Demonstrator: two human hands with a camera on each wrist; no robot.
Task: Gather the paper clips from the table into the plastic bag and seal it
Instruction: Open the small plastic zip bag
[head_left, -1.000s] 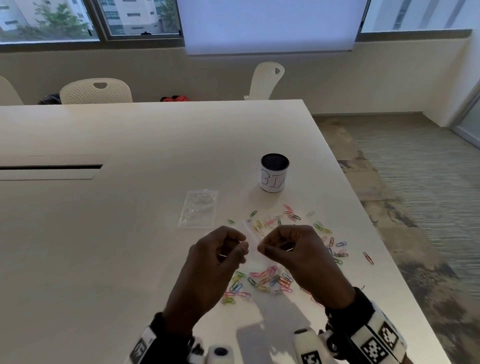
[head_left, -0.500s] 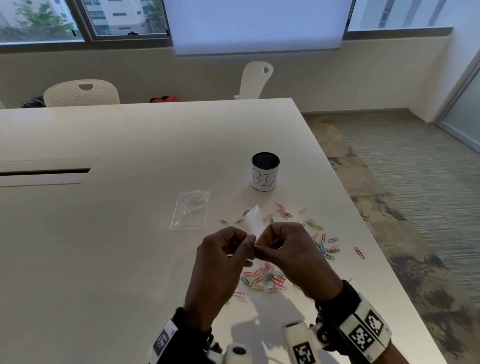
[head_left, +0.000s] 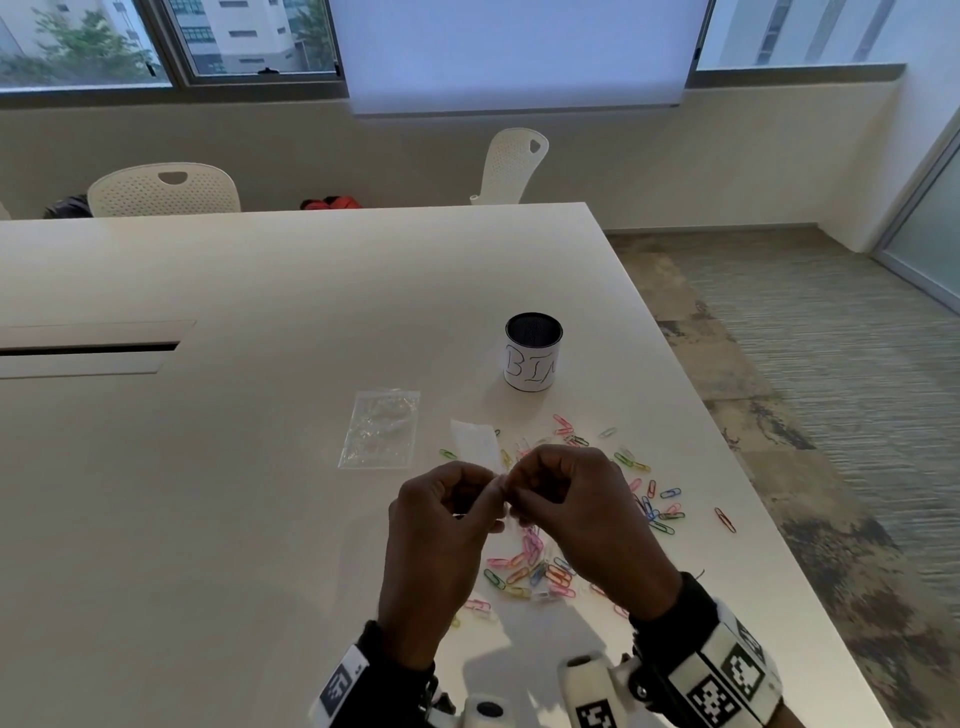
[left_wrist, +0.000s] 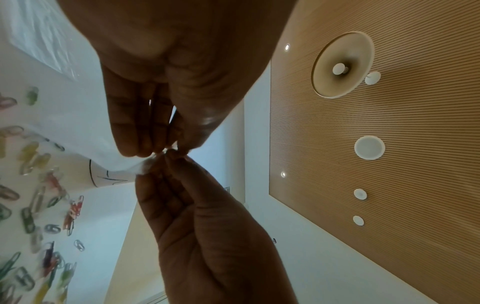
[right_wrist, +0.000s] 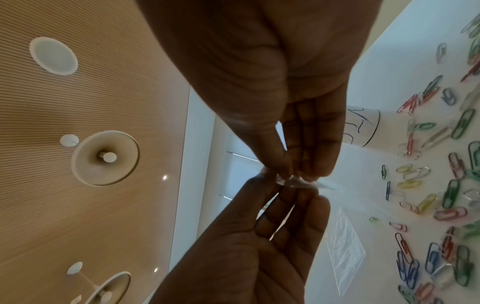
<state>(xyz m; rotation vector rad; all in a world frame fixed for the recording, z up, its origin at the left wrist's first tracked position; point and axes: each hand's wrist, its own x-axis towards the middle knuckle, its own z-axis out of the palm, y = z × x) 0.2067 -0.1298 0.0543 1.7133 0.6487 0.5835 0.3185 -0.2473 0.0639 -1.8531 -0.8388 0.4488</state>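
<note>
A small clear plastic bag (head_left: 475, 444) is held up over the table, its free end sticking out beyond my knuckles. My left hand (head_left: 483, 493) and right hand (head_left: 514, 488) meet fingertip to fingertip and both pinch the bag's near edge. The left wrist view has the left hand (left_wrist: 161, 150) pinching the bag (left_wrist: 78, 139) from above. The right hand (right_wrist: 293, 174) pinches a crumpled bit of the bag (right_wrist: 298, 183) in the right wrist view. Coloured paper clips (head_left: 540, 569) lie scattered on the white table (head_left: 208, 519) beneath and right of my hands.
A second clear bag (head_left: 380, 430) lies flat on the table, left of the clips. A small cup marked BIN (head_left: 532, 353) stands behind them. One red clip (head_left: 724, 519) lies near the table's right edge. White chairs (head_left: 163, 189) stand at the far side.
My hands have closed the small gap between them and now touch at the fingertips on the bag. The bag's free end has swung up and away from me.
</note>
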